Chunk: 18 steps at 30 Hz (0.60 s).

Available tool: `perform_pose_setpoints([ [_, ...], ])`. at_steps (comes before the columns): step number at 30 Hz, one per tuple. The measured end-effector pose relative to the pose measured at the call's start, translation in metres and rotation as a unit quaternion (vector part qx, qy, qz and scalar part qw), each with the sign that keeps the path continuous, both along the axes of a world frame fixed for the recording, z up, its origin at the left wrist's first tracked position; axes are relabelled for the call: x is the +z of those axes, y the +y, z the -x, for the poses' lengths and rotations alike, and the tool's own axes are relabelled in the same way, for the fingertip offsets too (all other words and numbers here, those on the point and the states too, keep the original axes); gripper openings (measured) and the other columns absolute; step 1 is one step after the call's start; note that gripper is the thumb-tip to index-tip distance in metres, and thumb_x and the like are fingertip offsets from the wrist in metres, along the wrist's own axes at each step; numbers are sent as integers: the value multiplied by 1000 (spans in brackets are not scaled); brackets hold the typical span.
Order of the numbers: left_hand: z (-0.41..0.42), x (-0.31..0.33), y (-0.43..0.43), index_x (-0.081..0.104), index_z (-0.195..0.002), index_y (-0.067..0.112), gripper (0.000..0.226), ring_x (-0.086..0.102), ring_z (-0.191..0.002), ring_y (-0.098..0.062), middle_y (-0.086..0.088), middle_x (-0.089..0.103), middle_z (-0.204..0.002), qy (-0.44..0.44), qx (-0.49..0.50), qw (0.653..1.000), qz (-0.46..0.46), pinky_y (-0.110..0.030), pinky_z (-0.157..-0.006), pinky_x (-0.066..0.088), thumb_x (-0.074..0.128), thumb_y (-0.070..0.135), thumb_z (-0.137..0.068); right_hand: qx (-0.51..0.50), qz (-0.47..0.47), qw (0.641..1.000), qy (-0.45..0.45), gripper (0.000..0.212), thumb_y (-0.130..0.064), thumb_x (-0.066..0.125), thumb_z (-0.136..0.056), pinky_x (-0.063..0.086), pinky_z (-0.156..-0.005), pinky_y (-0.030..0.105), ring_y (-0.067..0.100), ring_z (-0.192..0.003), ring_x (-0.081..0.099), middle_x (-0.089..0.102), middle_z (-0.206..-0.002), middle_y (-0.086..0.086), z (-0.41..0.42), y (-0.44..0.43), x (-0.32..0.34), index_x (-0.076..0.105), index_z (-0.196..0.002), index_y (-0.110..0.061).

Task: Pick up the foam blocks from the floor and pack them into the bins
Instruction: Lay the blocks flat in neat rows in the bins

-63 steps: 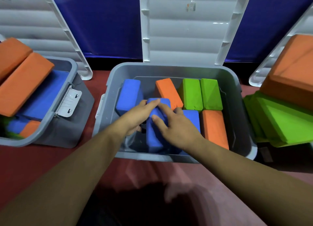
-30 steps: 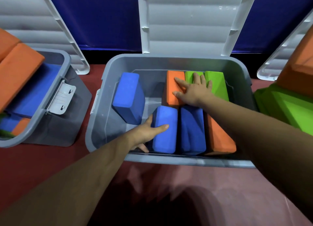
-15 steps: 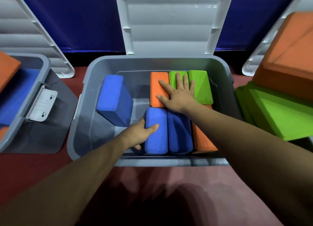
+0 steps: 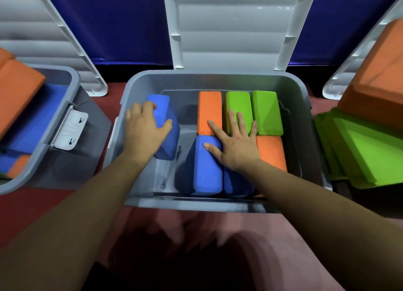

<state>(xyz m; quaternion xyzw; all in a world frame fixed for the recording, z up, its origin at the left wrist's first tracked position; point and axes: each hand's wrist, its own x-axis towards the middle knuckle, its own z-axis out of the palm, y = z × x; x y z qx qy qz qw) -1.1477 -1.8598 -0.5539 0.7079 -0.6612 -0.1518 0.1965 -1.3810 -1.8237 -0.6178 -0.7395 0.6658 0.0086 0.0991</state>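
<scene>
The grey middle bin [image 4: 218, 77] holds several foam blocks packed upright on its right side: an orange block [image 4: 209, 107], two green blocks [image 4: 239, 104] [image 4: 267, 111], a blue block [image 4: 207, 170] and another orange block [image 4: 271, 152]. My right hand [image 4: 236, 144] lies flat on them with fingers spread. A loose blue block [image 4: 168, 135] leans against the bin's left wall. My left hand [image 4: 145, 130] grips it from above, thumb on its right face.
The bin's white lid [image 4: 231, 29] stands open behind it. A grey left bin [image 4: 58, 125] with a white latch holds orange and blue blocks. At the right, orange [image 4: 379, 79] and green [image 4: 368, 146] blocks are piled up. Red floor lies in front.
My left hand left the near blue block and moved up and left onto the leaning blue block. My right hand slid slightly toward me and stays flat on the packed blocks.
</scene>
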Motion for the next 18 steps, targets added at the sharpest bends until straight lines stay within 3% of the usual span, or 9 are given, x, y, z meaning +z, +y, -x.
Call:
perform_pose_setpoints([
  [3, -9, -20, -4, 32, -147, 10, 87, 37, -127, -40, -25, 40, -135, -39, 54, 990, -126, -45, -109, 29, 72, 51, -81, -2, -7, 1000, -2, 73, -81, 16, -87, -6, -114, 68, 34, -151, -16, -15, -165, 12, 0, -1, 1, -1, -152, -53],
  [6, -15, -38, -6, 21, -153, 18, 88, 38, -125, -42, -27, 41, -135, -96, 51, 984, -141, -47, -107, 32, 67, 47, -84, -3, -14, 1000, -2, 73, -81, 16, -87, -8, -114, 68, 34, -151, -17, -15, -165, 12, -1, -2, 1, -2, -152, -53],
  [12, -7, -11, -2, 21, -150, 27, 86, 46, -115, -47, -29, 45, -124, -92, 16, 981, -169, -47, -95, 41, 65, 49, -79, -5, -24, 1000, -6, 73, -81, 19, -88, -9, -115, 67, 32, -151, -18, -16, -165, 10, 0, -2, 3, -1, -152, -54],
  [18, 13, 7, 48, 0, -151, 32, 101, 50, -102, -40, -24, 34, -129, -108, -74, 956, -264, -38, -84, 42, 67, 51, -77, -7, -33, 999, -12, 73, -81, 22, -88, -10, -115, 66, 31, -151, -19, -17, -165, 10, 0, -2, 4, 0, -152, -54],
])
